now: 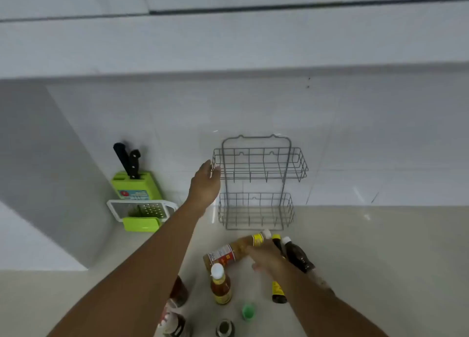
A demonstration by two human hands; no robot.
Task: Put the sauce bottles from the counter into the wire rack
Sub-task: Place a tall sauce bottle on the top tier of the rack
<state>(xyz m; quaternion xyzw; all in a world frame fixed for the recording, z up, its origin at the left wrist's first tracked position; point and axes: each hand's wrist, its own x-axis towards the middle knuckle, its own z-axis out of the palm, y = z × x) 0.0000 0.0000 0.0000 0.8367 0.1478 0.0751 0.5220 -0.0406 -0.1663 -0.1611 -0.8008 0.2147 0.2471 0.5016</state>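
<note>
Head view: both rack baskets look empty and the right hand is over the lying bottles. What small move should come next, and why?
Probably close the right hand around the tilted amber bottle beneath it. The wire rack holds nothing yet, and the left hand is already at its upper basket's corner.

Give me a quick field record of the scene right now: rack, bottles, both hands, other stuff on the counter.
rack: two-tier wire rack against the wall, both tiers empty
bottles: all on the counter; large bottle and dark bottle lying down, orange sauce bottle upright
left hand: left hand open, at the rack's upper left corner
right hand: right hand over the lying bottles; grip not clear
other: green knife block, grater
</note>
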